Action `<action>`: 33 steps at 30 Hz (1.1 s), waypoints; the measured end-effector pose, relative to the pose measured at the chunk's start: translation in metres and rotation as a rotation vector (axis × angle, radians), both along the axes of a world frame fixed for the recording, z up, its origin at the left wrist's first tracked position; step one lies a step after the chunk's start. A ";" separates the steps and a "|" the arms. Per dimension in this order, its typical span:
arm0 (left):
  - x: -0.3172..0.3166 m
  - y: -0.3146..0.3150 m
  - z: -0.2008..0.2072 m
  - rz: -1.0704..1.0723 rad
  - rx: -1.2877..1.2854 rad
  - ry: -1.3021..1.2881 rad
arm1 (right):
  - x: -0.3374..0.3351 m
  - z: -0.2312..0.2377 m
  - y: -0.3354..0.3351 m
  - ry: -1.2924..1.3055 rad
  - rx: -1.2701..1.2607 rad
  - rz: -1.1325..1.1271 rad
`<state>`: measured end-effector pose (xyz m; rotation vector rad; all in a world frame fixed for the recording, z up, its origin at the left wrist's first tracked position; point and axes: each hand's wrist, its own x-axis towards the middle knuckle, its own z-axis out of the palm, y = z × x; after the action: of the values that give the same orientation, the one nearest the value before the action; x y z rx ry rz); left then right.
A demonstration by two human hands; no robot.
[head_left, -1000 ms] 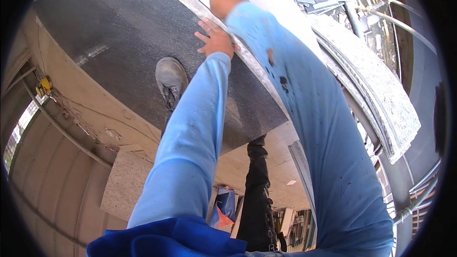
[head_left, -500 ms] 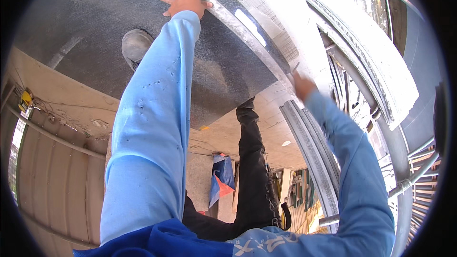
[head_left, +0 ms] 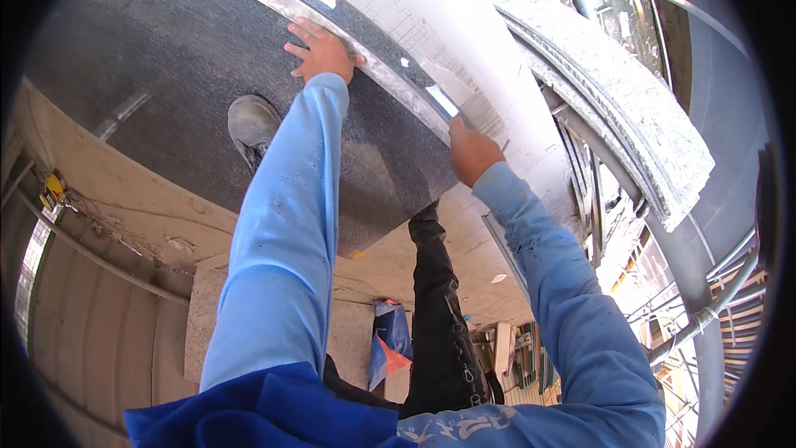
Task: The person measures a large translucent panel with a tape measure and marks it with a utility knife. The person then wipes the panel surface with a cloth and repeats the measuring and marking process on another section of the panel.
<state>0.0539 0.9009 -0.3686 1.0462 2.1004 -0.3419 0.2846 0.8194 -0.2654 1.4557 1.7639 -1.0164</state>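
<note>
My left hand (head_left: 325,54) lies with fingers spread on a large dark grey sheet (head_left: 390,141), its thumb side against the pale metal strip (head_left: 377,66) along the sheet's curved edge. Farther right, my right hand (head_left: 476,153) is closed, knuckles up, beside that strip. A thin tool sticks out behind it. A bright, flat pale patch (head_left: 442,101) shows just ahead of its fingers; whether it belongs to the tool or is a reflection, I cannot tell. The fingers hide most of the tool.
My grey shoe (head_left: 254,120) rests on the sheet. Beyond the strip curves a wide white surface (head_left: 518,137), then a stepped pale moulding (head_left: 618,108). Metal pipes (head_left: 705,315) stand at right. A blue and orange cloth (head_left: 390,348) hangs below, near my dark-trousered leg (head_left: 435,299).
My right hand has come left and in against the strip, closer to my left hand. The view has shifted, so my left hand appears lower, still flat on the sheet.
</note>
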 end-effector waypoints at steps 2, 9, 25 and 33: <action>-0.004 0.003 0.003 -0.026 -0.014 -0.008 | -0.005 0.004 -0.003 -0.071 -0.061 0.008; -0.011 0.005 0.001 -0.203 -0.028 -0.012 | -0.042 0.014 0.005 -0.274 -0.170 0.012; -0.337 0.020 0.092 -0.239 0.012 0.015 | -0.098 0.017 0.007 -0.343 -0.108 -0.152; -0.318 0.005 0.152 -0.202 0.054 -0.039 | -0.084 0.016 0.021 -0.357 -0.180 -0.233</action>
<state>-0.2641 0.9054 -0.2167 1.2915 1.9836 -0.3616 0.2002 0.8402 -0.2489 1.6354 1.2428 -0.9327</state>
